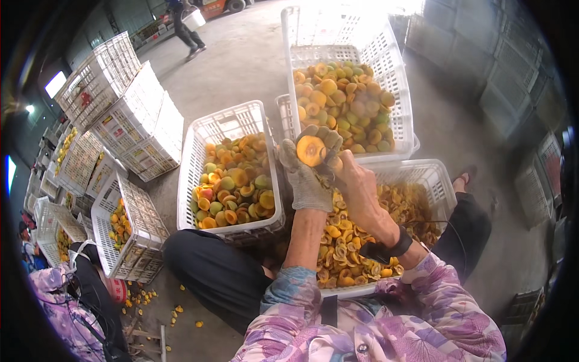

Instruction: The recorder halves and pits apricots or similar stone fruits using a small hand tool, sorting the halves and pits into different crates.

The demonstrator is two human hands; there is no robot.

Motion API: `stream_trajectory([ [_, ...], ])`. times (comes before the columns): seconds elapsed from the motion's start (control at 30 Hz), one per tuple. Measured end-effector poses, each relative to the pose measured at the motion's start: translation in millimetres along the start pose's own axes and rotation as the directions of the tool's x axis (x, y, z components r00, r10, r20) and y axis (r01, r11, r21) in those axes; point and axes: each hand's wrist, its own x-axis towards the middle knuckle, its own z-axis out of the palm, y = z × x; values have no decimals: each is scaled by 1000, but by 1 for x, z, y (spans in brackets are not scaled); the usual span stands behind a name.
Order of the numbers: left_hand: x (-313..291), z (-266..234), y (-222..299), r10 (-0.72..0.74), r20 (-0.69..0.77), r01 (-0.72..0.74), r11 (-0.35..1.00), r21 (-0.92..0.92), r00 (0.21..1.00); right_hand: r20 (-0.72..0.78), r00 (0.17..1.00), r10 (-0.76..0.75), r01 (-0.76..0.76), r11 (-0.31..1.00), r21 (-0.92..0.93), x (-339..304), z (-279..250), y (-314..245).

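Note:
My left hand (309, 186), in a pale knitted glove, is closed around an orange fruit half (311, 151) that looks like a peach or apricot. Its cut face is turned up, with a hollow in the middle. Right beside it, my bare right hand (362, 188) has its fingers curled in a grip; whatever they hold is mostly hidden. Below both hands stands a white crate (443, 181) of small cut yellow-orange pieces (353, 250). Halved fruit (235, 181) with green and orange skins fills much of the crate (184, 193) left of my hands.
Ahead, a tall white crate (405, 102) holds more fruit halves (344, 99). Stacked crates (129, 114) rise at the left, near a seated person in a flowered sleeve (66, 308). Fruit scraps (140, 295) lie on the floor. Farther off, someone walks carrying a white bucket (194, 20).

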Motion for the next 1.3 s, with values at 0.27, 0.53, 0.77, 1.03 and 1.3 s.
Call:
stream_trajectory([
  [0.27, -1, 1, -4, 118, -79, -87, 944, 318, 990, 33, 995, 97, -94, 992, -83, 8, 5, -3],
  [0.53, 11, -24, -14, 215, 4, -210, 949, 234, 977, 267, 963, -26, -7, 993, 122, 13, 4, 20],
  [0.77, 7, -29, -26, 261, 320, -408, 686, 602, 911, 747, 652, 131, -724, 400, 562, 10, -85, -31],
  [1.03, -39, 36, -8, -18, -162, 77, 927, 368, 987, 630, 727, 271, -486, 852, 194, -7, -77, -6],
  [1.3, -51, 27, -52, 77, 206, -197, 724, 661, 975, 492, 846, -204, 136, 976, 171, -50, -88, 43],
])
